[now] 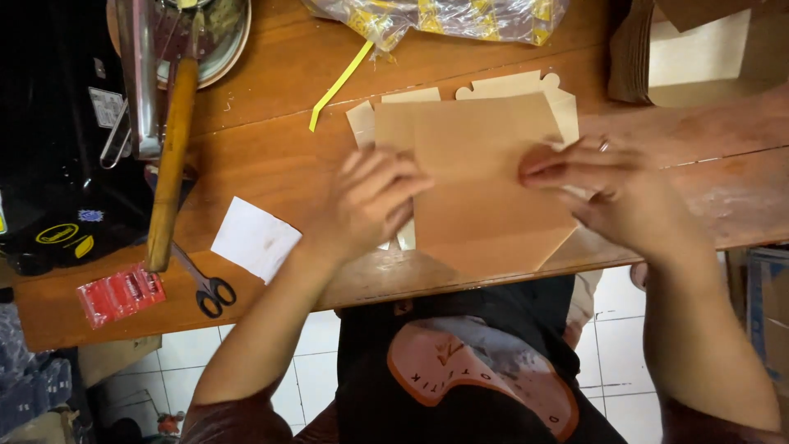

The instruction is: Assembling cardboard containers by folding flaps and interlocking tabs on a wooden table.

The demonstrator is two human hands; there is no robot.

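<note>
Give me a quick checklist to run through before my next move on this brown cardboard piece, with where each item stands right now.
1. Both hands on the piece: ok. The left hand presses its left edge and the right hand its right edge.
2. Brown cardboard piece lying flat on the wooden table: ok, though its lower corner sits at the table's front edge.
3. Folds lined up with the paler flaps behind: cannot tell, the hands cover the side edges.
4. Scissors clear of the hands: ok, off to the left by the white paper square.
5. Yellow strip clear of the piece: ok, it lies apart, up-left.
</note>
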